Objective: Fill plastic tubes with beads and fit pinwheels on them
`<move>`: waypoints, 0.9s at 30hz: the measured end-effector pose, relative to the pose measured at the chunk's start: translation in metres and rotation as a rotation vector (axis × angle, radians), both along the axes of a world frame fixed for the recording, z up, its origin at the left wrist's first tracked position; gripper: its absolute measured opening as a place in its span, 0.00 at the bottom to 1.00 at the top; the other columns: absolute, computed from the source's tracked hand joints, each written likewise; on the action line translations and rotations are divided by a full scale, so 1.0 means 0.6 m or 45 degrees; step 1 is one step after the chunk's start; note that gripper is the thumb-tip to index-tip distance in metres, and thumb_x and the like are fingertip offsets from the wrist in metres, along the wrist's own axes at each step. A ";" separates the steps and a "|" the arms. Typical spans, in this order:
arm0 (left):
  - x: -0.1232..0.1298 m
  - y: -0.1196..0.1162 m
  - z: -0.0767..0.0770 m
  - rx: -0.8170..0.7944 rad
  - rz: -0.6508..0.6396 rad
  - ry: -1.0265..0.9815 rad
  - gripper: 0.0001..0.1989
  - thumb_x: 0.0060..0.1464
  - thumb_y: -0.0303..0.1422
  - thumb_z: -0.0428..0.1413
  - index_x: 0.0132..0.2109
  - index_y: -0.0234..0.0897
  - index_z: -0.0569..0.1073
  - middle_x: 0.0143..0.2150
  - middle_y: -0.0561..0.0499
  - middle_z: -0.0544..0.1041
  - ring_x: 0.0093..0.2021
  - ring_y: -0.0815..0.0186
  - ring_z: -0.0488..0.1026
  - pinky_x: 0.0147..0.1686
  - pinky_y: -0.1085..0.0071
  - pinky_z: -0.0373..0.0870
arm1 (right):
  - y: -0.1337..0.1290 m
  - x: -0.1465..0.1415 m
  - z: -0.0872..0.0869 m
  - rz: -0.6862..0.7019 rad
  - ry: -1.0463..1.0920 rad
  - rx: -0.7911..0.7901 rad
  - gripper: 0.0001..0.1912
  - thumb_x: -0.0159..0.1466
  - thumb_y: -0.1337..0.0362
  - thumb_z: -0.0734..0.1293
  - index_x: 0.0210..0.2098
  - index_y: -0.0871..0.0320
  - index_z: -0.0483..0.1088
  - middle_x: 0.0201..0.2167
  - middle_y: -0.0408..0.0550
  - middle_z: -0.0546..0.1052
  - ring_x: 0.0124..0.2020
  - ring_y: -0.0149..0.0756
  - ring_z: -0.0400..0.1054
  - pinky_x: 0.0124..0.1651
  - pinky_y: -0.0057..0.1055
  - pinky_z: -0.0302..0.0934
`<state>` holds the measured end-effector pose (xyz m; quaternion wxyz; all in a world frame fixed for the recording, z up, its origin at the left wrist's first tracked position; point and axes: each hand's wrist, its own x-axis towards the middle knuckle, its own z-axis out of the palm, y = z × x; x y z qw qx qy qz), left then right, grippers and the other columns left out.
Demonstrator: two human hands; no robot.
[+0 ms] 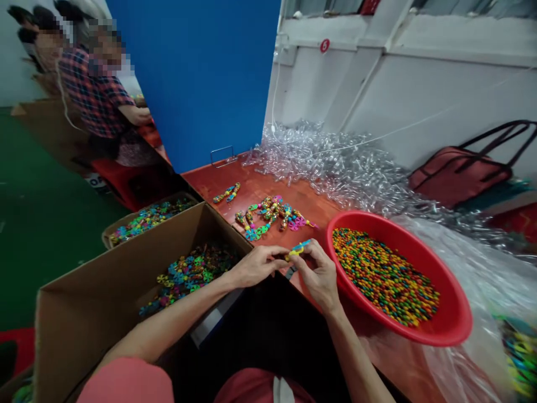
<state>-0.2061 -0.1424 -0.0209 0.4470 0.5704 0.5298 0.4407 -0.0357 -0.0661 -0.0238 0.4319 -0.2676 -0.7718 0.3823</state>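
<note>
A bare strip of surface (262, 182) is seen between toy pile (272, 210) and tubes (335, 154). Near edge is flanked by carton (84, 302); left end is blocked by panel (201, 73), right side by tub (459, 330). Over near edge, toy (298, 250), yellow and blue, partly hidden, is pinched by left hand (258, 264) and right hand (319, 274).

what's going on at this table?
The wearer's left hand and right hand hold a small yellow-and-blue piece. Pinwheel-topped tubes lie beyond on the red table. A red basin of multicoloured pellets stands right; an open cardboard box with more pinwheel pieces is left. Clear plastic pieces are heaped behind.
</note>
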 end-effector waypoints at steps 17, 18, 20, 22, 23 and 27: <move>-0.327 -0.003 -0.068 0.046 0.678 1.039 0.34 0.62 0.54 0.55 0.68 0.42 0.70 0.65 0.40 0.72 0.65 0.46 0.67 0.66 0.52 0.64 | 0.264 -0.087 -0.109 -0.698 -0.460 0.147 0.30 0.67 0.48 0.67 0.59 0.65 0.75 0.59 0.68 0.74 0.63 0.57 0.66 0.68 0.55 0.57; -0.353 0.032 -0.065 0.080 0.715 1.070 0.36 0.62 0.54 0.55 0.70 0.41 0.67 0.70 0.38 0.67 0.69 0.46 0.63 0.69 0.51 0.60 | 0.286 -0.086 -0.125 -0.739 -0.543 0.118 0.32 0.67 0.48 0.67 0.60 0.66 0.75 0.61 0.70 0.73 0.65 0.59 0.65 0.68 0.56 0.56; -0.400 0.117 -0.065 0.067 0.764 1.113 0.42 0.60 0.56 0.56 0.74 0.37 0.63 0.76 0.35 0.56 0.76 0.41 0.51 0.72 0.48 0.52 | 0.307 -0.091 -0.153 -0.729 -0.693 0.075 0.32 0.67 0.48 0.66 0.61 0.65 0.75 0.63 0.70 0.72 0.67 0.60 0.63 0.69 0.58 0.54; -0.433 0.205 -0.072 -0.051 0.712 1.072 0.46 0.61 0.58 0.55 0.76 0.36 0.58 0.79 0.33 0.51 0.78 0.37 0.45 0.73 0.44 0.48 | 0.305 -0.105 -0.173 -0.666 -0.788 0.075 0.31 0.69 0.47 0.64 0.63 0.59 0.74 0.66 0.66 0.70 0.68 0.60 0.61 0.70 0.62 0.50; -0.441 0.244 -0.078 -0.119 0.638 1.028 0.45 0.63 0.58 0.52 0.77 0.35 0.56 0.79 0.32 0.51 0.78 0.39 0.45 0.73 0.44 0.48 | 0.298 -0.114 -0.180 -0.634 -0.810 0.089 0.31 0.69 0.45 0.64 0.64 0.55 0.73 0.68 0.63 0.69 0.69 0.60 0.60 0.70 0.63 0.49; -0.421 0.348 -0.100 -0.145 0.275 0.957 0.41 0.68 0.57 0.42 0.78 0.39 0.52 0.80 0.35 0.51 0.79 0.45 0.46 0.73 0.42 0.43 | 0.263 -0.156 -0.192 -0.488 -0.808 0.166 0.34 0.69 0.40 0.63 0.69 0.47 0.68 0.73 0.57 0.63 0.72 0.61 0.55 0.71 0.67 0.46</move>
